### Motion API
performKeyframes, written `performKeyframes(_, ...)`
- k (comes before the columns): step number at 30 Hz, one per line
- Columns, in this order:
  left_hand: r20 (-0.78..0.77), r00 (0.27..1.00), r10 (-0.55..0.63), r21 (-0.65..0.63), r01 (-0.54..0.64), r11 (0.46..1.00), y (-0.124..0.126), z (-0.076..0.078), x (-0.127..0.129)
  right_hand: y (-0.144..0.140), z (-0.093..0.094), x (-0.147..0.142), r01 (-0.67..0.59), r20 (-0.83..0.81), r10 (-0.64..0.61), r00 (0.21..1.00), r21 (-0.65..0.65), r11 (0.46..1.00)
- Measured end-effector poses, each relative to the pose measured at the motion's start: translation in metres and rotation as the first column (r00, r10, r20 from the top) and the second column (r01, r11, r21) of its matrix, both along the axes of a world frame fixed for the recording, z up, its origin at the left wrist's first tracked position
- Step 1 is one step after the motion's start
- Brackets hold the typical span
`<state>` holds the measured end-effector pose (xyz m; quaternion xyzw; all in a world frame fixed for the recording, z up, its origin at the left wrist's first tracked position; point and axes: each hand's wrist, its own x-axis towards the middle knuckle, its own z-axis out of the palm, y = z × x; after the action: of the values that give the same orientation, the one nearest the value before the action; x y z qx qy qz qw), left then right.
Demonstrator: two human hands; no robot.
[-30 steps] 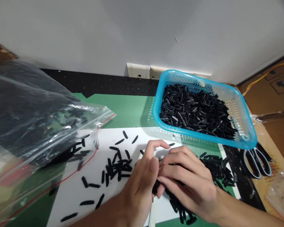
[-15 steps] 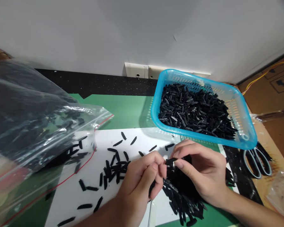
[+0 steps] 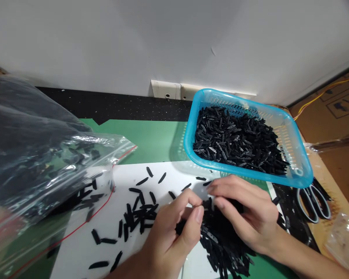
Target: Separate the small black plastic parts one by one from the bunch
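Observation:
My left hand point(image 3: 173, 236) is closed, its thumb and forefinger pinched on the end of a small black strip-shaped piece point(image 3: 206, 204). Something dark shows inside its curled fingers. My right hand point(image 3: 251, 215) faces it, thumb and fingertips drawn close together near the same piece. Whatever lies between those fingertips is too small to make out. Below and partly behind the right hand is a heap of similar black pieces point(image 3: 223, 252). More black pieces point(image 3: 144, 213) are scattered over the white sheet point(image 3: 78, 248), left of my left hand.
A blue plastic basket point(image 3: 247, 173) full of black pieces stands behind my right hand. Scissors point(image 3: 314, 203) lie at the right, beside a crumpled clear bag point(image 3: 344, 240). A large clear zip bag point(image 3: 46, 155) covers the left side. Behind are a wall point(image 3: 104, 46) and sockets point(image 3: 166, 90).
The left thumb has moved up against the forefinger, and the two hands' fingertips have shifted slightly apart. The black piece earlier between the right thumb and finger now sits by the left fingertips.

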<state>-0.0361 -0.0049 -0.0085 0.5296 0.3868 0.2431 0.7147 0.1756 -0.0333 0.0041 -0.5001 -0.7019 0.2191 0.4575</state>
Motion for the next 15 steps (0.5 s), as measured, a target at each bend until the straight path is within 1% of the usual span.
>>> performKeyframes(1, 0.015, 1.0, 0.02, -0.026, -0.02, 0.999, 0.0, 0.0, 0.001, 0.001, -0.003, 0.001, 0.027, 0.123, -0.03, 0.992, 0.027, 0.999)
performKeyframes(3, 0.088, 0.995, 0.05, -0.082, -0.043, 0.996, 0.001, 0.0, 0.003, 0.002, -0.009, 0.002, 0.077, 0.358, -0.099, 0.928, 0.075, 0.994)
performKeyframes(4, 0.098, 0.993, 0.059, -0.097, -0.049, 0.994, 0.001, 0.0, 0.004, 0.002, -0.011, 0.001, 0.095, 0.448, -0.125, 0.885, 0.089, 0.992)
performKeyframes(6, 0.115, 0.991, 0.065, -0.104, -0.053, 0.993, 0.002, 0.001, 0.006, 0.002, -0.015, -0.001, 0.097, 0.551, -0.133, 0.824, 0.095, 0.991)
performKeyframes(8, 0.129, 0.989, 0.079, -0.095, -0.067, 0.993, 0.002, 0.001, 0.008, 0.001, -0.016, -0.003, 0.064, 0.577, -0.105, 0.81, 0.092, 0.994)
performKeyframes(12, 0.132, 0.983, 0.124, -0.072, -0.115, 0.991, 0.004, 0.002, 0.011, 0.001, -0.012, -0.006, 0.025, 0.557, -0.065, 0.828, 0.08, 0.997)
performKeyframes(15, 0.145, 0.978, 0.149, -0.101, -0.135, 0.986, 0.006, 0.003, 0.011, 0.001, -0.01, -0.007, 0.019, 0.523, -0.047, 0.851, 0.06, 0.998)
